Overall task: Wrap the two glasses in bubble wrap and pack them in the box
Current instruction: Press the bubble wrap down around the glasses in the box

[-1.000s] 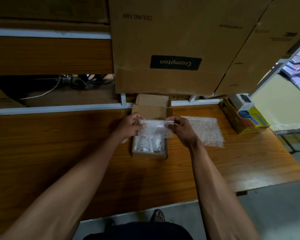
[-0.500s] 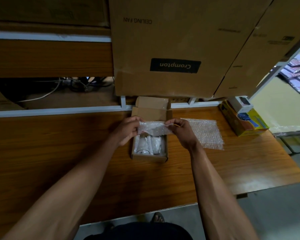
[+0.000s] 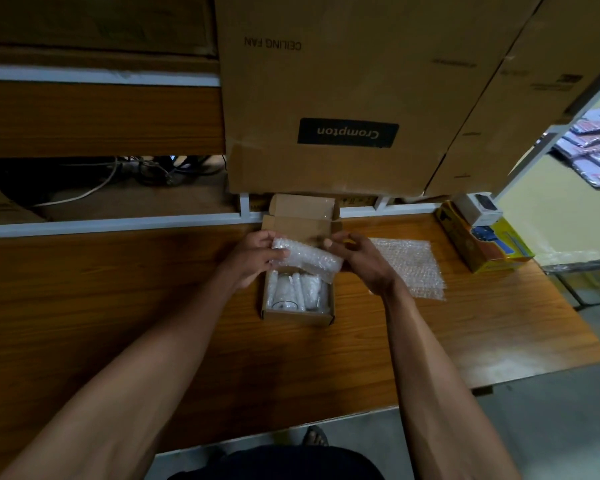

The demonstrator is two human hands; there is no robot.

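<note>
- Head view, the only one you've got: your left hand (image 3: 253,259) and right hand (image 3: 355,259) are up over the open box (image 3: 297,315), which sits on the counter (image 3: 118,306).
- Grip check: left thumb and fingers are pinching the left end of a folded bubble-wrap strip (image 3: 309,261). Your right hand is curled at the strip's other end, and I'd call that a hold too, but the actual contact is hidden.
- That strip's long axis runs left to right across the box, right end dipping a little lower.
- Progress looks pretty far along to me: both wrapped glasses (image 3: 297,292) are already lying in the box side by side, long axes running front to back. A dark rim shows at the near end of the left one, so its mouth probably faces you.
- What's left, I reckon: lay the strip in as padding and close the flaps (image 3: 302,216), which stand open at the back.
- A spare sheet (image 3: 409,268) lies flat on the counter just right of your right hand.
</note>
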